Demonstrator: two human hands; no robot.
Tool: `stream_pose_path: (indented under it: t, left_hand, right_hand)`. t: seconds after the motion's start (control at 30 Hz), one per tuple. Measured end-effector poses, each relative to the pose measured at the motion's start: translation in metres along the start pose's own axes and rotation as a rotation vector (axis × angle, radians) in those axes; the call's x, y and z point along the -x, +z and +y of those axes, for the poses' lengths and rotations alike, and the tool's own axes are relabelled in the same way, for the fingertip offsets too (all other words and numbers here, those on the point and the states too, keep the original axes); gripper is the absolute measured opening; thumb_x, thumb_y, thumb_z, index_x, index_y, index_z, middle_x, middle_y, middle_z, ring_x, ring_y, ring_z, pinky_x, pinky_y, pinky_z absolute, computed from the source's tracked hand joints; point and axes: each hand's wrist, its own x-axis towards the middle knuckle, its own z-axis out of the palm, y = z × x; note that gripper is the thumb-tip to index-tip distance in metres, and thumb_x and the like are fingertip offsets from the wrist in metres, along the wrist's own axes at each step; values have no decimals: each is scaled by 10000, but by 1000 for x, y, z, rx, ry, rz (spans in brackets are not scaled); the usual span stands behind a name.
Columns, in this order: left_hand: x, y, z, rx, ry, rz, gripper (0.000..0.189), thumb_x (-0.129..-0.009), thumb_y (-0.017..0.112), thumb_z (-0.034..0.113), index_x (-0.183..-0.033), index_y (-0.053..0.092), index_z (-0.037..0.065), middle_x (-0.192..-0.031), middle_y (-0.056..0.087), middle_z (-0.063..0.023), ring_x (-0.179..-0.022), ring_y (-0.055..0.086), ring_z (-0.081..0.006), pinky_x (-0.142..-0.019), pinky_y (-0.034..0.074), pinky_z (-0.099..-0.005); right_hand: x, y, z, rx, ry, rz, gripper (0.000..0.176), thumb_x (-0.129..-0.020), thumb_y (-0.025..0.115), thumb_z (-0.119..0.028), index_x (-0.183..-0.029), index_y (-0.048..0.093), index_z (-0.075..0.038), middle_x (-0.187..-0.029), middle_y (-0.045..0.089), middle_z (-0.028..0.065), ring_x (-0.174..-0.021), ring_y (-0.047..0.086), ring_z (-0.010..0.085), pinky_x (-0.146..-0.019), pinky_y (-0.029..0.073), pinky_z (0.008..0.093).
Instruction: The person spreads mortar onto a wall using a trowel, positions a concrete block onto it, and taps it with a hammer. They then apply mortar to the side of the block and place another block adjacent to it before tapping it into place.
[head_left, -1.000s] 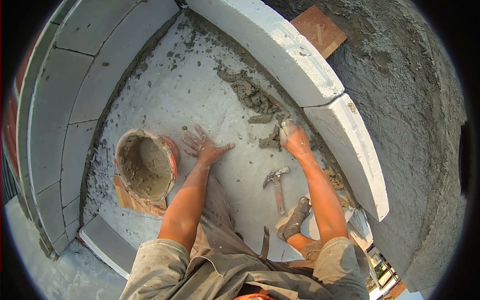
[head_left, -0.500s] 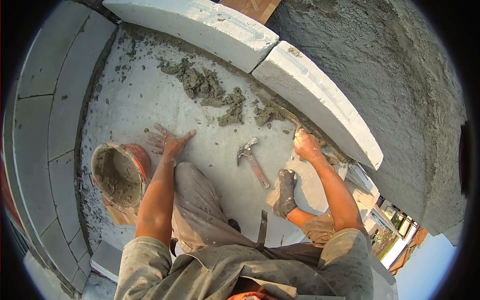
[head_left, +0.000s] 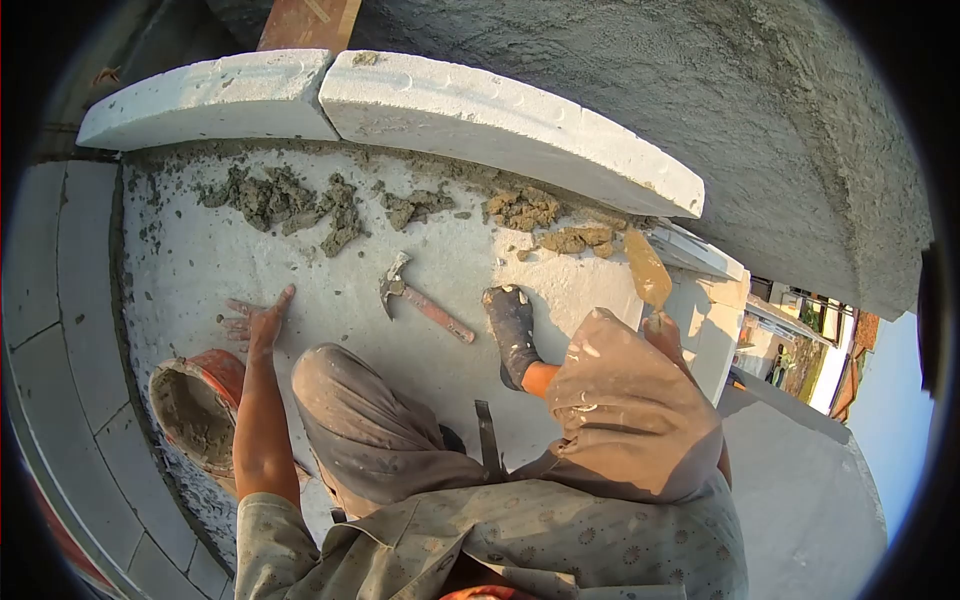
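Note:
My left hand [head_left: 256, 322] lies spread on the pale floor slab, fingers apart, just above a red bucket [head_left: 222, 376] with wet mortar [head_left: 196, 418] inside. At the right, my right hand [head_left: 662, 334] is closed round the handle of a trowel [head_left: 648, 268]; its mortar-coated blade points up towards the white block wall. Part of this hand is hidden behind my knee. Clumps of mortar [head_left: 270, 200] lie along the foot of the wall, with browner lumps [head_left: 524, 208] nearer the trowel. Between my hands a claw hammer [head_left: 428, 306] rests on the slab.
Two white blocks [head_left: 500, 120] form a low wall ahead, with a rough grey rendered surface [head_left: 720, 130] beyond. A grey block wall [head_left: 90, 290] curves along the left. My socked foot [head_left: 512, 330] stands beside the hammer. Buildings show past the right edge.
My view has swung to the right. My right hand has drawn the trowel away from the mortar at the wall's foot towards my right knee. My left hand stays planted on the slab.

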Motion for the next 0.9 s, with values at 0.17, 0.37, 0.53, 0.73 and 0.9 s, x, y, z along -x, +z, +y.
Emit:
stream_pose_path:
  t: [0.17, 0.37, 0.53, 0.73, 0.9]
  left_hand:
    - [-6, 4, -5, -5, 15, 6, 1565, -598, 759, 782, -1488, -227, -46, -1518, -209, -411, -1439, -217, -504, -1151, -90, -606]
    - [-16, 5, -11, -6, 35, 12, 1569, -599, 756, 784, -1481, -224, -67, -1522, -186, -416, -1442, -207, -506, -1161, -75, -592]
    - [-5, 1, -5, -14, 20, -10, 1571, -600, 749, 791, -1477, -229, -71, -1515, -198, -420, -1435, -204, -525, -1164, -61, -594]
    - [-16, 7, -14, 2, 42, 22, 1573, -582, 765, 789, -1497, -227, -19, -1499, -267, -401, -1390, -257, -573, -1098, -54, -712]
    - [-15, 5, -12, -18, 23, -16, 1569, -589, 754, 796, -1491, -234, -24, -1479, -278, -421, -1370, -280, -590, -1083, -65, -727]
  right_hand:
    - [-8, 86, 0, -189, 202, 170, 303, -878, 618, -283, -957, 590, 9, -898, 665, 264, -867, 647, 478, -746, 509, 499]
    - [40, 108, -167, -286, 33, -17, 314, -891, 618, -285, -993, 581, 10, -908, 666, 257, -877, 651, 468, -751, 512, 484]
    - [39, 92, -200, -189, -184, -66, 347, -872, 644, -286, -1083, 561, -25, -975, 661, 253, -928, 646, 454, -770, 507, 502]
    - [8, 113, -170, -172, -245, 7, 372, -850, 657, -268, -1103, 547, -19, -907, 667, 250, -874, 653, 460, -727, 512, 522]
    - [9, 95, -214, -30, -466, -67, 331, -871, 631, -248, -1095, 555, -17, -925, 670, 236, -849, 651, 461, -706, 510, 527]
